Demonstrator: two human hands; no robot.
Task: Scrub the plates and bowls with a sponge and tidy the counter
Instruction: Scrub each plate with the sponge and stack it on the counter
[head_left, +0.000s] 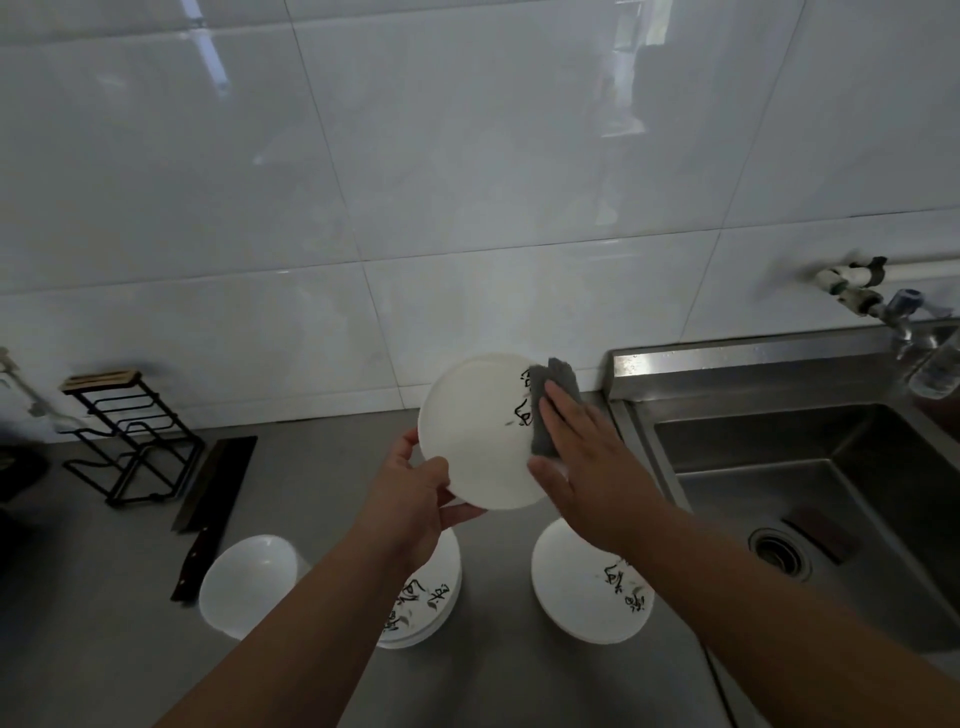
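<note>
Plate (478, 431), white with black brushwork, is held tilted at the centre of the frame, above the counter (322, 467). The left hand (415, 499) grips its lower-left rim, thumb on the face and fingers curled behind. The right hand (587, 467) lies flat, fingers straight, pressing the grey sponge (558, 384) onto the plate's right side. To scrub well, hold the rim firmly, sweep the sponge across the whole face, then turn the plate for the back. A bowl (249, 582), a stack of plates (421, 597) and a single dish (587, 592) wait below; the sink (727, 358) sits at right.
</note>
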